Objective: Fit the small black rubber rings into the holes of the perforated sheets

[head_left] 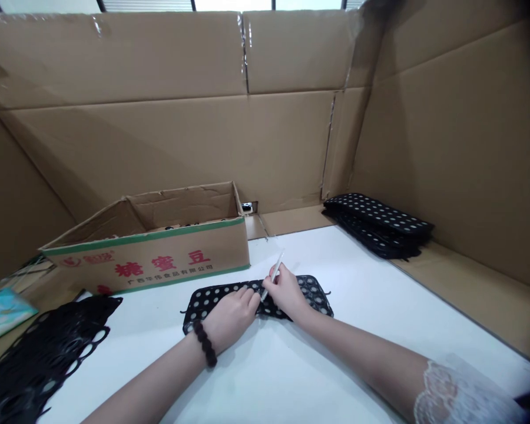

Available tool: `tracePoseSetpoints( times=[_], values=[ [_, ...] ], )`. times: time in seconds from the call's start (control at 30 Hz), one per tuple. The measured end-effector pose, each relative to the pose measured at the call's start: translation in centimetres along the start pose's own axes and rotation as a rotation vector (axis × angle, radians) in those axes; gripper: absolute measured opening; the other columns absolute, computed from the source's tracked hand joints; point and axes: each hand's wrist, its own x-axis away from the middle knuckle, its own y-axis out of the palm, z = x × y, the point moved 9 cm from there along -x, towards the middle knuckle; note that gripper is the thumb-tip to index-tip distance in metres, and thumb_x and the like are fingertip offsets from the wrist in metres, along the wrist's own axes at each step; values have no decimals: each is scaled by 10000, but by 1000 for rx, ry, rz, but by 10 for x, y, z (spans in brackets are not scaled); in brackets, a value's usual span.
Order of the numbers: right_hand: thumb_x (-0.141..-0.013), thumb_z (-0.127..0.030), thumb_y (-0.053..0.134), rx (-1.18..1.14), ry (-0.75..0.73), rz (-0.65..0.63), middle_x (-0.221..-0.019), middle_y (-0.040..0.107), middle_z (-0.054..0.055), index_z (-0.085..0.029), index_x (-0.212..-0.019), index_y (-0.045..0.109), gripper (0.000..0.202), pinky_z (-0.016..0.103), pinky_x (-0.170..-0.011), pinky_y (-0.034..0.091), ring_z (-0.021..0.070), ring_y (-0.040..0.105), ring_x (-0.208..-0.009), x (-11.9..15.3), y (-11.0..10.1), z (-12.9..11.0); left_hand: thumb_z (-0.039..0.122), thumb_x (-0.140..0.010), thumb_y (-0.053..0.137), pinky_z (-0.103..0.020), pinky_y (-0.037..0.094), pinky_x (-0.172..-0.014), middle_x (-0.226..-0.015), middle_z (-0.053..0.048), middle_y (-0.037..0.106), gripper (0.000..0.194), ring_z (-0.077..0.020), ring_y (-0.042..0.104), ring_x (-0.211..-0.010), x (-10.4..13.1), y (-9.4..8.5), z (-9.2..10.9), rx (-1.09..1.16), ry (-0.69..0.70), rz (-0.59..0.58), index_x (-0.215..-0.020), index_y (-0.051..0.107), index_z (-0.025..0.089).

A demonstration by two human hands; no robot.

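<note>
A flat black panel [212, 299] with rows of pale round dots lies on the white table in front of me. My right hand [285, 290] pinches a slim whitish pen-like stick [275, 270], its lower end down at the panel and its upper end pointing up and away. Right beside it, my left hand [235, 313] presses on the panel with its fingers together. Whether the left fingertips grip a part of the panel is hidden. A dark beaded band circles the left wrist.
An open cardboard box [159, 250] with a green edge and red lettering stands at the back left. Black sheets with round holes [48, 347] lie at the left, near a tissue pack [4, 315]. Several dotted black panels [380, 221] are stacked at the back right. Cardboard walls [181, 141] enclose the table [265, 377].
</note>
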Motion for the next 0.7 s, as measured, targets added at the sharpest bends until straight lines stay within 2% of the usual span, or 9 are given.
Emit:
tracePoseSetpoints(
  times=[0.13, 0.4, 0.7],
  values=[
    [-653, -206, 442, 7, 1, -15, -579, 488, -30, -185, -705, 402, 69, 225, -515, 374, 115, 477, -511, 0, 1, -1, 31, -717, 377, -288, 449, -614, -801, -53, 543, 151, -183, 525, -715, 2, 0, -3, 26, 8, -55, -768, 462, 145],
    [-642, -211, 440, -11, 65, -21, -548, 476, -36, -182, -699, 404, 74, 216, -473, 362, 112, 467, -489, 0, 1, 0, 96, -676, 452, -288, 427, -708, -863, -33, 527, 146, -182, 490, -826, 4, -1, -18, 216, -146, 69, -800, 449, 173],
    [-623, -199, 461, 12, 170, -11, -509, 474, -37, -176, -706, 417, 96, 194, -409, 329, 101, 447, -439, 0, -3, 6, 84, -673, 458, -275, 431, -631, -766, -31, 550, 93, -176, 523, -714, 4, 3, -19, 174, -213, 87, -719, 462, 165]
  ],
)
